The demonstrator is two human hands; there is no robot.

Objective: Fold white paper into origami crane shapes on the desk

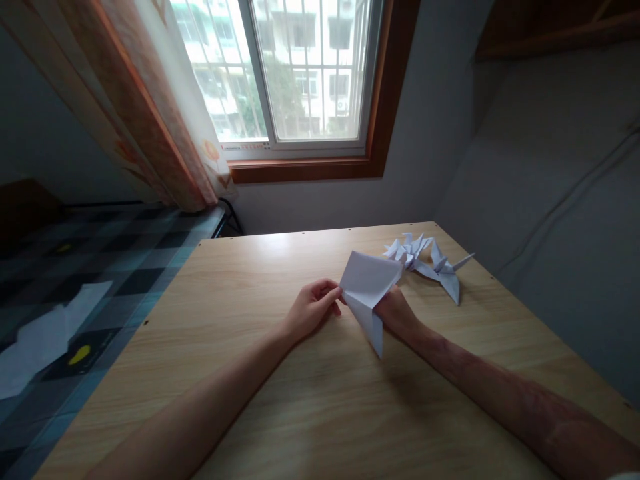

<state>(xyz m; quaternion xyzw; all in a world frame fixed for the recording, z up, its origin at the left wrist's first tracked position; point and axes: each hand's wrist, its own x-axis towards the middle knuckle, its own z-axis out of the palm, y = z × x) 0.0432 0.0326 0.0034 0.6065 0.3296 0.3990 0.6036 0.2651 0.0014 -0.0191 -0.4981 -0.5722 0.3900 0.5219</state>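
A partly folded sheet of white paper (371, 277) is held up above the wooden table, one pointed flap hanging down toward me. My left hand (316, 303) pinches its left corner between thumb and fingers. On the other side, my right hand (397, 312) grips the paper from behind and below; the paper hides most of its fingers. Just beyond the right hand lie several folded paper cranes (443, 267), bunched near the table's far right corner.
The pale wooden table (240, 413) fills the foreground. To the left, white paper sheets (45, 340) lie on a bed with a checked cover (150, 230). A barred window (310, 80) and an orange-patterned curtain (125, 93) are behind. A wall with a cable (565, 200) runs along the right.
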